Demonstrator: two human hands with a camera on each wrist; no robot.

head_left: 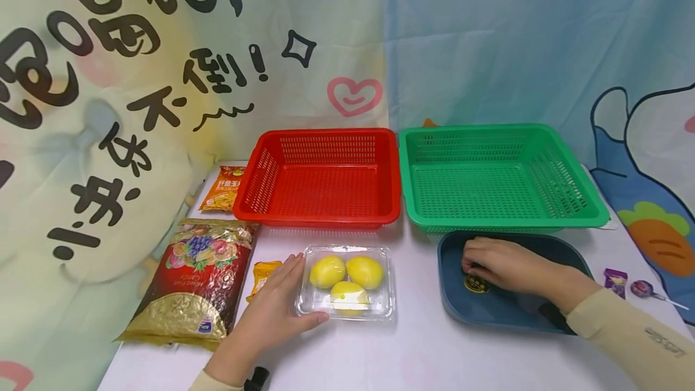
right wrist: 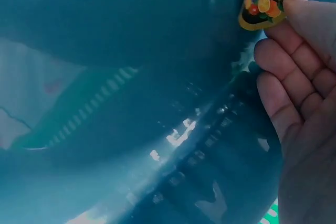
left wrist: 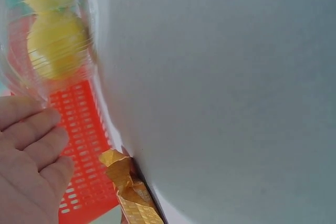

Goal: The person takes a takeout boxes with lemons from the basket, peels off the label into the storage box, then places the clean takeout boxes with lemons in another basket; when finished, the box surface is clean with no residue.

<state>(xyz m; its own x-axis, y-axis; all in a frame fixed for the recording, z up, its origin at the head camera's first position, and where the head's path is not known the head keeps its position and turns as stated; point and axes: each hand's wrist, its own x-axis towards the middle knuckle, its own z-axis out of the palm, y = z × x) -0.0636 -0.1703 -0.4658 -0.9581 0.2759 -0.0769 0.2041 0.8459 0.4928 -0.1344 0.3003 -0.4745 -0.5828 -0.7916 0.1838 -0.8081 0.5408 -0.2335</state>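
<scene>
My left hand [head_left: 282, 294], fingers extended and thumb spread, rests at the left side of a clear plastic box [head_left: 388, 294] of three yellow lemons [head_left: 365, 272]. In the left wrist view its straight fingers [left wrist: 47, 129] show close by the box. Over on the right, my right hand [head_left: 499, 264] reaches down into a dark blue tray [head_left: 456, 312]. Its thumb and forefinger pinch the edge of a small black-and-gold label with fruit pictures [right wrist: 262, 9], while the other fingers curl in.
Behind stand a red basket [head_left: 326, 222] and a green basket [head_left: 505, 222]. A large candy bag [head_left: 190, 282], an orange snack packet [head_left: 222, 192] and a small gold packet [head_left: 263, 273] lie left. A purple-wrapped sweet [head_left: 616, 281] and a lollipop [head_left: 642, 288] lie right.
</scene>
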